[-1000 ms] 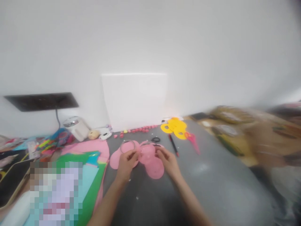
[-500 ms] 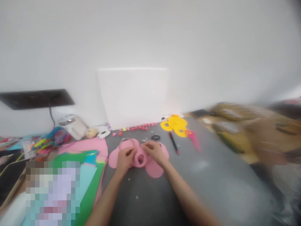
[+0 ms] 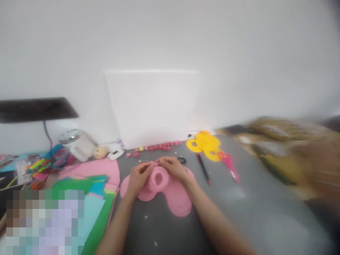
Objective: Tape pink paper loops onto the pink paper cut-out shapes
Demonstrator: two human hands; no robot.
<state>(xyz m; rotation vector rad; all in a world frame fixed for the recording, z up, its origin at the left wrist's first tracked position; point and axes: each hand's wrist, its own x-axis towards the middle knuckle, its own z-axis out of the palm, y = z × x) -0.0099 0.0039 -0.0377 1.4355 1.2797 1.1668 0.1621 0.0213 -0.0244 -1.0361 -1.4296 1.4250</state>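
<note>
A pink flower-like piece with rounded petals (image 3: 180, 201) and a ring-shaped, layered centre (image 3: 151, 182) lies between my hands on the dark grey table. My left hand (image 3: 138, 177) pinches the far left edge of the ring part, fingers bent. My right hand (image 3: 172, 169) closes on its far right edge, fingertips close to those of the left. Both sets of fingertips partly hide what they grip. Just behind the right hand shows a black scissors handle (image 3: 181, 160); its blades are hidden.
To the right lie a black and red pen (image 3: 204, 169), pink scissors (image 3: 229, 166) and yellow flower cut-outs (image 3: 205, 141). Small red pieces (image 3: 162, 147) line the base of a white board (image 3: 154, 106). Coloured sheets (image 3: 98, 207) pile up at left.
The ring centre has risen and tilted up to face me more. My hands have moved slightly closer together at its far edge. A thin hoop behind the left hand is now mostly hidden.
</note>
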